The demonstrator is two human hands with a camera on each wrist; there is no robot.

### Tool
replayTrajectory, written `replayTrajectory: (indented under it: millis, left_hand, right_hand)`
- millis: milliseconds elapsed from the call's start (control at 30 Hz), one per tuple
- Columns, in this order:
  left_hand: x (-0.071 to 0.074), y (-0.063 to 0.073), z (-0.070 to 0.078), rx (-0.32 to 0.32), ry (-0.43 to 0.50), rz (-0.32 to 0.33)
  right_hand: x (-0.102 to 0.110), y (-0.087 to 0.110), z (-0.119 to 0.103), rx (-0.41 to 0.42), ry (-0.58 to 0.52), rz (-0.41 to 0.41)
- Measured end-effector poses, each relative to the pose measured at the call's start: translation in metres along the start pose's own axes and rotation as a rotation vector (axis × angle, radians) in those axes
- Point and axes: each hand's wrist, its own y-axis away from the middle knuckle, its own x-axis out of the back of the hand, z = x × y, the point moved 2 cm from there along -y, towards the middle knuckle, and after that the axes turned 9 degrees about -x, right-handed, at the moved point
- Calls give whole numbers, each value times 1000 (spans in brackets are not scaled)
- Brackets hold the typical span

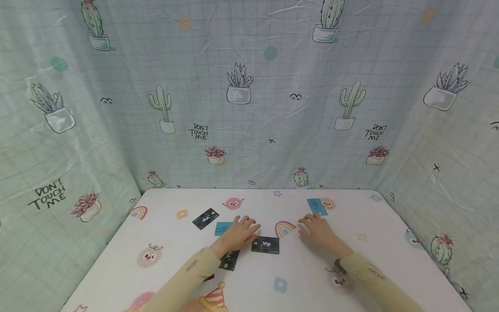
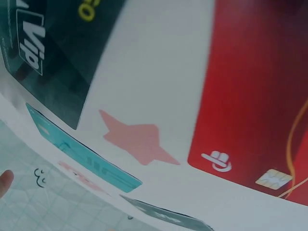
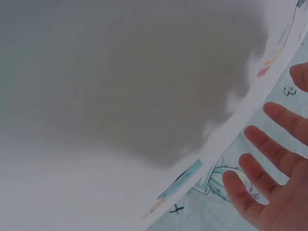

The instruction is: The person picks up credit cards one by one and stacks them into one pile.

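Note:
My left hand [image 1: 238,234] is above the white table with its fingers loosely spread, gripping nothing. It overlaps a blue card [image 1: 222,228] and a black Vip card [image 1: 229,261] in the head view. Just right of its thumb lies another black Vip card [image 1: 266,245]. In the left wrist view a red card [image 2: 255,106] with a gold chip lies beneath; in the head view the sleeve hides most of it. My right hand [image 1: 319,232] hovers over the table, fingers apart and holding nothing. Beyond its fingertips lies a second blue card [image 1: 317,206].
A further black Vip card [image 1: 205,218] lies at the back left. The white tabletop [image 1: 308,277] carries printed rainbows, flowers and faces. A cactus-print curtain [image 1: 257,121] encloses the back and both sides.

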Motion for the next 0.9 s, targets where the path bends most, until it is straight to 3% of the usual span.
replayTrajectory:
  millis: [200, 467, 900]
  left_hand:
    - [-4, -6, -5, -11, -16, 16]
    - [-8, -10, -13, -33, -90, 49]
    - [-16, -21, -19, 9, -143, -29]
  right_hand:
    - [9, -6, 10, -89, 17, -7]
    - [3, -20, 30, -199, 91, -55]
    - [-11, -37, 54, -323, 9, -149]
